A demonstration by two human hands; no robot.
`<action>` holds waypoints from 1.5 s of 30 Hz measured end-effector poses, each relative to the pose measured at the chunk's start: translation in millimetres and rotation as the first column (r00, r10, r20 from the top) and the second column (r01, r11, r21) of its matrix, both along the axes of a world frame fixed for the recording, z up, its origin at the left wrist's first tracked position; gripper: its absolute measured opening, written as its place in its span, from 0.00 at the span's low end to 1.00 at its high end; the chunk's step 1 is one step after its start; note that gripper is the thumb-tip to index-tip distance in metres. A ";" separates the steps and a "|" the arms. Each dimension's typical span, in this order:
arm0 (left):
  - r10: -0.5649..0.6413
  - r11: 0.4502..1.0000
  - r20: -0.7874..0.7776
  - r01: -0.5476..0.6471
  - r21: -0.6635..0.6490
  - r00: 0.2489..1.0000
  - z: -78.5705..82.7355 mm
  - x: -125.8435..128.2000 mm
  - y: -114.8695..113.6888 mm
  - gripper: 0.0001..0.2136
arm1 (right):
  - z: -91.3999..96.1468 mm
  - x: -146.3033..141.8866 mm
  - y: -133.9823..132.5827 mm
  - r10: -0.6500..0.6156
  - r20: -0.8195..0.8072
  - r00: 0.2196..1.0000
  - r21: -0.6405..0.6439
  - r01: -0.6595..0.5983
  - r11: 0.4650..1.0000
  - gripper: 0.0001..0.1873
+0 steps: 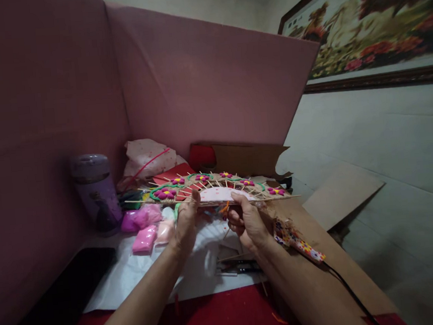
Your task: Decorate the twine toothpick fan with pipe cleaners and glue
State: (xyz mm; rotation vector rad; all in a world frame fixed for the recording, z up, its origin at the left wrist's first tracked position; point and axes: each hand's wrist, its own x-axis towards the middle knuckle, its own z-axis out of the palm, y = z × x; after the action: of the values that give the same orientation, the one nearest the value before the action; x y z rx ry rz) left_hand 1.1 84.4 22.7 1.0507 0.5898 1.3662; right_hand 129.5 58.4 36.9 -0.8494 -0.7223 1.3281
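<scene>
Fan-shaped craft (218, 186) of thin sticks with pink clay flowers, held level above the white sheet (135, 276) in front of the pink partition (209, 82). Left hand (186, 225) pinches its near edge, thumb on top and fingers curled beneath; right hand (246, 224) is closed around the same edge just beside it. Pink clay packets (143, 230) and a purple bottle (96, 193) lie to the left, a patterned tool (297, 239) by the right wrist.

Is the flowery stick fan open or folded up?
Spread open: the flower-decorated wooden-stick fan arcs wide, its sticks splayed apart.
</scene>
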 end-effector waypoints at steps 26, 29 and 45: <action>0.126 0.992 0.151 -0.121 -0.043 0.980 9.6 -9.4 5.0 0.07 | -22.2 95.8 -56.1 -0.292 0.956 -0.039 0.293 0.022 0.956 0.11; 0.140 0.990 0.151 -0.136 -0.032 0.979 8.8 -9.7 6.6 0.08 | -19.6 92.1 -66.5 -0.219 0.968 -0.124 0.202 -0.138 0.970 0.08; 0.140 0.990 0.220 -0.136 -0.036 0.965 4.3 -13.5 13.0 0.08 | -31.8 55.5 -80.0 -0.234 0.831 -0.505 -0.075 -0.519 0.851 0.10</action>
State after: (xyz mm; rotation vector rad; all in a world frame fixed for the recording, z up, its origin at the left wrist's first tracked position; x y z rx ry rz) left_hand -12.4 97.4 27.0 0.8375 0.5166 1.5724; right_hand 185.0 -21.6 5.1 -1.4722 -2.7579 -0.0773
